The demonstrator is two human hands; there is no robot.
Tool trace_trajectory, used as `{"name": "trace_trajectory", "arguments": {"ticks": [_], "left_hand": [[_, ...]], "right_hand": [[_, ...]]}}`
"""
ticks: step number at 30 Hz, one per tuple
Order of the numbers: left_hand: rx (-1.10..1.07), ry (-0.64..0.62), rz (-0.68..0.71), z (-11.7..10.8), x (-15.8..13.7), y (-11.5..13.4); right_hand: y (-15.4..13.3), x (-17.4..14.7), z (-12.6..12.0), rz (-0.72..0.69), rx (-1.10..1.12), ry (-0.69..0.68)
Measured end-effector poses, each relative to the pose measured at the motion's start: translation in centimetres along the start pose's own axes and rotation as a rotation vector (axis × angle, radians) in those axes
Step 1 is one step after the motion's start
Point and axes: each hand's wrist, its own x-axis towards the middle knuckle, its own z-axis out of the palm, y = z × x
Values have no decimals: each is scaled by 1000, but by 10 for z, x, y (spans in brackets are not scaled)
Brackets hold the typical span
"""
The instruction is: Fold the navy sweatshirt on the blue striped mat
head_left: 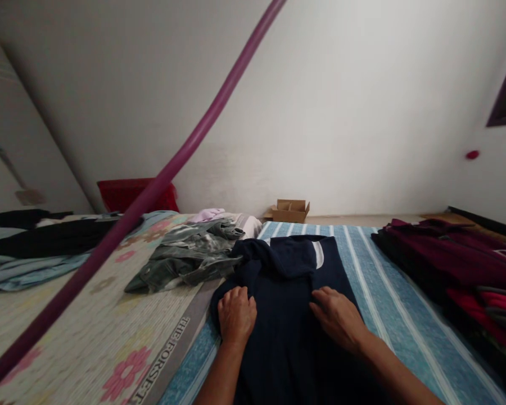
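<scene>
A dark navy garment [284, 315], which looks like a long-sleeved top, lies on the blue striped cover with its lower part running out of view. One folded-over part, perhaps a sleeve, crosses its far end and carries a white band. At its left edge my left hand [236, 316] has curled fingers closed on the cloth. My right hand [339, 318] grips the fabric near the right side, fingers bent and thumb partly hidden. Beyond my left hand, a crumpled grey-green garment [189, 256] touches the navy one.
The blue striped cover [365, 253] adjoins a floral mat [105, 315]. Folded maroon and dark clothes [442, 253] are stacked at right; black and light-blue clothes [46, 242] lie far left. A cardboard box [290, 211] stands by the wall. A purple pole [185, 152] crosses the view diagonally.
</scene>
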Motion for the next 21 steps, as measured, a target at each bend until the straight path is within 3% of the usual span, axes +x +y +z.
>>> {"name": "trace_trajectory", "arguments": {"ticks": [4, 8, 12, 18, 21], "left_hand": [[21, 17, 12, 2, 1, -1], [32, 14, 14, 4, 1, -1], [-7, 32, -10, 7, 4, -5], [-226, 248, 50, -1, 27, 8], [-387, 152, -49, -11, 61, 29]], "right_hand": [[25, 13, 31, -48, 3, 10], [31, 6, 56, -75, -1, 101], [29, 3, 57, -80, 17, 134], [27, 5, 56, -80, 26, 161], [28, 6, 57, -81, 30, 173]]}}
